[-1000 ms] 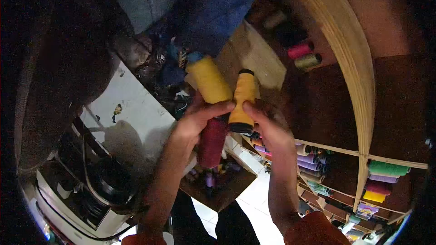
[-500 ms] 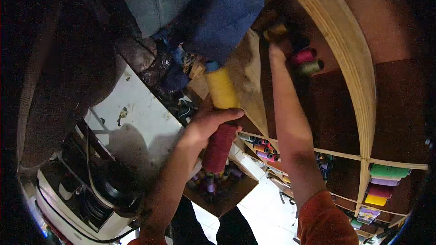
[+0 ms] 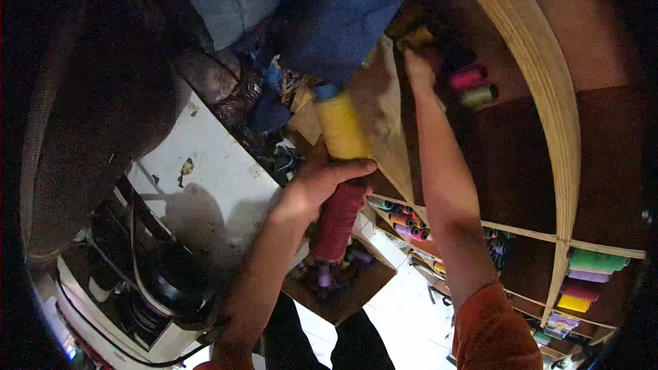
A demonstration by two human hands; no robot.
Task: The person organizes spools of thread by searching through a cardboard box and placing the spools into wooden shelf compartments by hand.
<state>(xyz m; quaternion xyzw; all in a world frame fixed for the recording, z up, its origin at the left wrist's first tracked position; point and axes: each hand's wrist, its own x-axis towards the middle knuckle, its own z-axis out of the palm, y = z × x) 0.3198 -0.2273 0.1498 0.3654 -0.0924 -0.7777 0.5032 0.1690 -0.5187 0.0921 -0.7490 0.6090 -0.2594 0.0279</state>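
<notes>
Cylindrical yellow spool [image 3: 343, 125] and fuzzy maroon spool [image 3: 338, 225] were gripped mid-frame in the curled left hand [image 3: 323, 181]. Upper right, a gold spool [image 3: 418, 35] was partly covered by the right hand [image 3: 417, 65]; grip couldn't be made out tbh.

The yellow cone of wound thread [image 3: 343, 125] has a matt, fibrous skin, and its blue tip [image 3: 327, 91] looks like smooth plastic. The dark-red thread cylinder [image 3: 340, 223] appears matt and rough. The pale curved wooden shelf edge [image 3: 548, 92] shows streaked grain. The white flat surface [image 3: 212, 144] is smooth but speckled; the blue draped cloth [image 3: 349, 20] looks dull.
</notes>
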